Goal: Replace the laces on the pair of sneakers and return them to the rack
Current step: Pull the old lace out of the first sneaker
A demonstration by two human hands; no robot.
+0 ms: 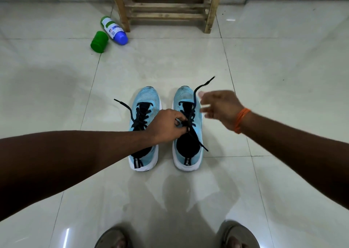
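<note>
Two light blue sneakers with white soles stand side by side on the tiled floor, toes pointing away from me: the left sneaker (146,98) and the right sneaker (184,96). Both carry dark laces. My left hand (166,124) reaches across the left sneaker and pinches the lace at the crossing on the right sneaker. One end of the right sneaker's lace (203,86) curls up in the air past the toe. My right hand (219,107) hovers just right of the right sneaker, blurred, fingers loose, holding nothing. A loose lace end (122,105) of the left sneaker trails to the left.
A wooden shoe rack (166,7) stands at the back against the wall. A white bottle with a blue cap (113,30) lies on the floor left of it, beside a green container (99,42). My two sandalled feet (113,238) show at the bottom edge.
</note>
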